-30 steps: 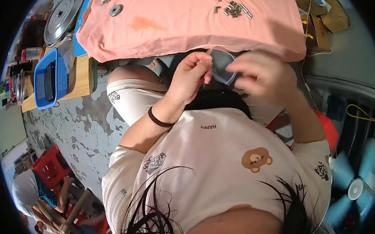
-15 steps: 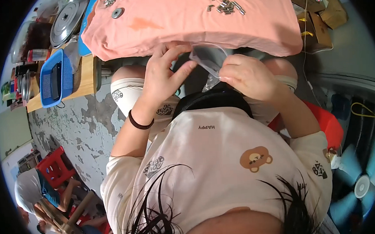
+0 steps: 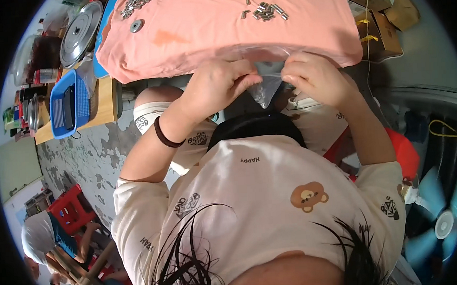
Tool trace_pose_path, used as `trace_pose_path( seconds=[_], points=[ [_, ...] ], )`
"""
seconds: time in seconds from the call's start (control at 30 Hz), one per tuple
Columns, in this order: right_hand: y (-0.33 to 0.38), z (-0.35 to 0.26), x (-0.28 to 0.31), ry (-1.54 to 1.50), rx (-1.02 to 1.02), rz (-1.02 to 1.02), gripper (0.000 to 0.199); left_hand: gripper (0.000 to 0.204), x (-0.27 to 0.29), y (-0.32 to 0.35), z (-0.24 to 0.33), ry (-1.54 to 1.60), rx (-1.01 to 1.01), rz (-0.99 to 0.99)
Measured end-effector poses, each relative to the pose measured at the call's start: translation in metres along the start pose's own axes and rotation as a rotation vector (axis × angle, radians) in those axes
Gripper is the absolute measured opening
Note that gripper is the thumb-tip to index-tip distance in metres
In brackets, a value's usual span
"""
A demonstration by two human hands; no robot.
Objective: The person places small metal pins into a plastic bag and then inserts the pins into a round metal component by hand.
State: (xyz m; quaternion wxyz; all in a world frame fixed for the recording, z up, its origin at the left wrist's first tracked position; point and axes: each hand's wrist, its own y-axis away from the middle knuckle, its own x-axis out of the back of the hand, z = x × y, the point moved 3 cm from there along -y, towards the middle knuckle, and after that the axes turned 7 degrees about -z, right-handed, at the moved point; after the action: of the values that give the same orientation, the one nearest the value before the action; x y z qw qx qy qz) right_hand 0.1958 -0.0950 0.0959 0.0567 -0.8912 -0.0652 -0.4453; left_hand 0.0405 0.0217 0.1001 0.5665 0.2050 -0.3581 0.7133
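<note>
Between my hands, over my lap, hangs a clear plastic bag [image 3: 265, 92]. Something small and shiny sits in its bottom corner, too small to name. My left hand [image 3: 213, 87] pinches one side of the bag between thumb and fingers. At the opposite side, my right hand [image 3: 317, 77] grips the bag near its upper edge. Just beyond both hands is a table draped with a pink cloth [image 3: 218, 31]. Short silver metal cylinders [image 3: 267, 11] lie on it in a small loose group. Farther left is a larger heap of metal pieces [image 3: 140, 2], with a round grey disc [image 3: 136, 26] nearer me.
A blue plastic basket [image 3: 70, 106] holding a dark object stands on a wooden surface at left, near a round metal lid [image 3: 81, 34]. Cardboard boxes [image 3: 384, 34] are at far right. A fan [image 3: 442, 225] spins at lower right. Other people [image 3: 43, 232] sit at lower left.
My left hand has moved right and closed its thumb and fingers on the bag. My right hand has shifted right and slightly up. The bag now hangs stretched between them.
</note>
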Motion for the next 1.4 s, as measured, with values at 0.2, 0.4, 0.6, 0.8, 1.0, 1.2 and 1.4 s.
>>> trace_pose_path(
  seconds=[0.2,0.4,0.6,0.8,1.0,1.2,1.4],
  points=[
    [-0.004,0.024,-0.005,-0.045,-0.062,-0.003,0.018,0.011,-0.009,-0.013,-0.003,-0.079,0.036,0.046],
    [-0.003,0.027,0.001,-0.019,-0.071,-0.051,0.018,0.011,-0.012,-0.022,-0.008,-0.026,0.072,0.036],
    [0.009,-0.005,0.058,-0.147,-0.179,-0.168,0.024,0.011,-0.009,-0.024,-0.012,-0.049,-0.015,0.203],
    [-0.054,0.035,0.071,0.193,-0.081,0.215,0.024,0.011,-0.013,-0.027,-0.003,-0.028,0.081,0.184],
    [-0.063,0.026,0.051,0.259,-0.094,0.132,0.024,0.010,-0.013,-0.028,-0.002,0.007,-0.016,0.189],
    [-0.058,0.025,0.051,0.229,-0.048,0.120,0.023,0.010,-0.013,-0.033,0.002,0.049,-0.041,0.222],
    [-0.058,0.022,0.051,0.180,0.028,0.088,0.017,0.011,-0.007,-0.037,0.002,0.070,0.060,0.191]
  ],
)
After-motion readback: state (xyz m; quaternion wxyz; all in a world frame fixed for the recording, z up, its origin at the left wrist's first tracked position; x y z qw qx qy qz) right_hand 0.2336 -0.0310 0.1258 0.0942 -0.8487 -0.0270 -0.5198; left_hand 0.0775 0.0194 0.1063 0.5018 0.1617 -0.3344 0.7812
